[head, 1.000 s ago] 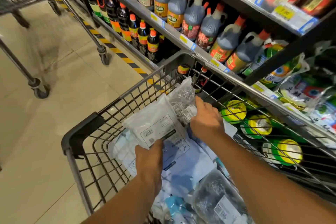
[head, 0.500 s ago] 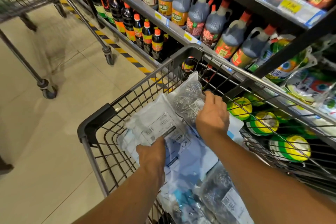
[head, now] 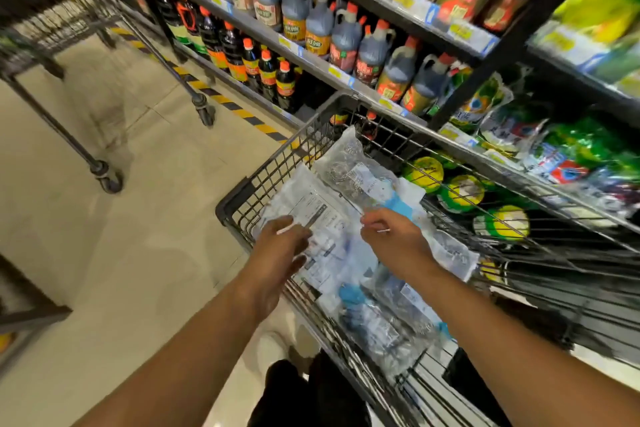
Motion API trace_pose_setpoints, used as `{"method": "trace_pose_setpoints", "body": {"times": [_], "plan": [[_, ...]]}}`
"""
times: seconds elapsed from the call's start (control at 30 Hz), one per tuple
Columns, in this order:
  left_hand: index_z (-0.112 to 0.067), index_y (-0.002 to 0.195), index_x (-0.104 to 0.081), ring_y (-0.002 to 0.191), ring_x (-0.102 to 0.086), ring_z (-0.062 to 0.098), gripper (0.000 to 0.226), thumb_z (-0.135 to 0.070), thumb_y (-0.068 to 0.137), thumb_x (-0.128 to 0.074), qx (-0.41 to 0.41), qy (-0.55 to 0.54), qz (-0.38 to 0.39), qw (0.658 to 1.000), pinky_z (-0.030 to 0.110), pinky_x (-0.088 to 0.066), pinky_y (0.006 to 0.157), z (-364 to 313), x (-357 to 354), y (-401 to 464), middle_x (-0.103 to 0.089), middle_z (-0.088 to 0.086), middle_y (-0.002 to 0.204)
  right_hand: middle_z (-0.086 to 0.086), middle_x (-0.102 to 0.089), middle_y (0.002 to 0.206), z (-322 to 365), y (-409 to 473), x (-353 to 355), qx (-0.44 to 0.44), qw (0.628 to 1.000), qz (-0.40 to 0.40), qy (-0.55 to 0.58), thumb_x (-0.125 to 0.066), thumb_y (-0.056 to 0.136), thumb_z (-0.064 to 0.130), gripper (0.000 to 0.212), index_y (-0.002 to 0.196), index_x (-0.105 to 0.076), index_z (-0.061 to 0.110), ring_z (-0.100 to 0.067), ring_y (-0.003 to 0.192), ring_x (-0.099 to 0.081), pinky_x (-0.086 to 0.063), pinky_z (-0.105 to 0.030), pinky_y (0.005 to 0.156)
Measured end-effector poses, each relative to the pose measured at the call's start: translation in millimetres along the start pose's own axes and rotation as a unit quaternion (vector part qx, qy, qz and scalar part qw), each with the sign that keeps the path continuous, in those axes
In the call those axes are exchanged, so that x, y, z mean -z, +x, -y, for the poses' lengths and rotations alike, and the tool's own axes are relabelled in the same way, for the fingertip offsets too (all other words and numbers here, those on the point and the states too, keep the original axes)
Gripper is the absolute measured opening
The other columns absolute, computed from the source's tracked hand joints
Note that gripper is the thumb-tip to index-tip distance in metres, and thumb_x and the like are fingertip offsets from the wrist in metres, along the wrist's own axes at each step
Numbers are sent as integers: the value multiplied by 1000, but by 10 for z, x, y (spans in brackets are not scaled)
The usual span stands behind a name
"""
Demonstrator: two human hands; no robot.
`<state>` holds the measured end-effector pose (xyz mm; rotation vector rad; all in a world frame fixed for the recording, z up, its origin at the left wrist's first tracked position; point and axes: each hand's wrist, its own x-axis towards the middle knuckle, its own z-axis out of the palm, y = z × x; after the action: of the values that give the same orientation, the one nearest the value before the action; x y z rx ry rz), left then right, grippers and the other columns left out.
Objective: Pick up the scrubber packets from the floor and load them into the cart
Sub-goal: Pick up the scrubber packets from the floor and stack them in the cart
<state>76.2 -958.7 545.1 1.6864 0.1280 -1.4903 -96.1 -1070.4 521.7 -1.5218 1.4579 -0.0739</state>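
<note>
Floor tiles, pale and glossy, are filling the left side of the aisle, and a second wire trolley is standing there on dark castors, blurred at its upper part. A yellow-and-black striped strip is running along the foot of the shelving. Moving rightward, the left hand is hovering over the near left corner of the cart, fingers loosely spread and grasping nothing; whether its fingertips are brushing the white labelled packet under them is hard to say. That packet is lying flat in the cart's front left corner. Just beside it, a clear packet of steel scrubbers is leaning against the cart's far wall, its top edge rising above the rim. The right hand is sitting just below that clear packet, fingers relaxed and slightly bent, gripping nothing that I can make out. More scrubber packets, clear and blue-tinted, are piling up beneath both forearms toward the cart's near end. Further right, through the cart's wire side, green-and-yellow round packs are showing on a low shelf. Above them, dark sauce jugs with orange caps are lining the shelves, and green pouches are hanging at the far right, blurred.
</note>
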Motion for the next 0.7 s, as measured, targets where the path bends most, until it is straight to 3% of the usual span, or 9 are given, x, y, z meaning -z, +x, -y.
{"method": "trace_pose_setpoints", "body": {"times": [0.03, 0.13, 0.27, 0.43, 0.7], "plan": [[-20, 132, -60, 116, -68, 25, 40, -15, 94, -70, -16, 11, 6, 1000, 40, -55, 100, -50, 73, -203, -71, 8, 125, 8, -70, 103, 65, -198, 8, 3, 1000, 4, 25, -68, 95, 17, 15, 97, -72, 31, -5, 84, -64, -51, -14, 67], [-20, 122, -67, 110, -72, 22, 28, -17, 95, -71, -48, 57, 23, 997, 41, -54, 102, -115, 311, -805, -77, 4, 116, 9, -73, 98, 276, -812, 51, 8, 995, 16, 98, -72, 95, 19, 19, 89, -73, 37, -16, 95, -71, -58, -35, 83], [-19, 118, -70, 107, -74, 19, 23, -19, 95, -71, -78, 101, 38, 991, 39, -55, 100, -7, 715, -1469, -79, 1, 109, 1, -76, 97, 588, -1628, 135, -3, 985, 21, 172, -68, 98, 19, 24, 84, -75, 38, -23, 90, -74, -51, -25, 68], [-21, 117, -71, 102, -75, 17, 23, -21, 94, -71, -120, 80, 8, 990, 41, -55, 100, 90, 1081, -2021, -79, 1, 109, -10, -76, 94, 859, -2331, 103, 15, 979, 24, 203, -68, 95, 11, 24, 83, -74, 31, -16, 75, -72, -51, -29, 69], [-24, 105, -75, 106, -73, 24, 14, -19, 94, -69, -217, 43, -74, 972, 48, -51, 100, -17, 1647, -2658, -78, 5, 110, -6, -77, 91, 1337, -2735, 35, 65, 979, 102, 165, -67, 98, 15, 26, 83, -75, 35, -17, 79, -73, -55, -45, 80]]}}
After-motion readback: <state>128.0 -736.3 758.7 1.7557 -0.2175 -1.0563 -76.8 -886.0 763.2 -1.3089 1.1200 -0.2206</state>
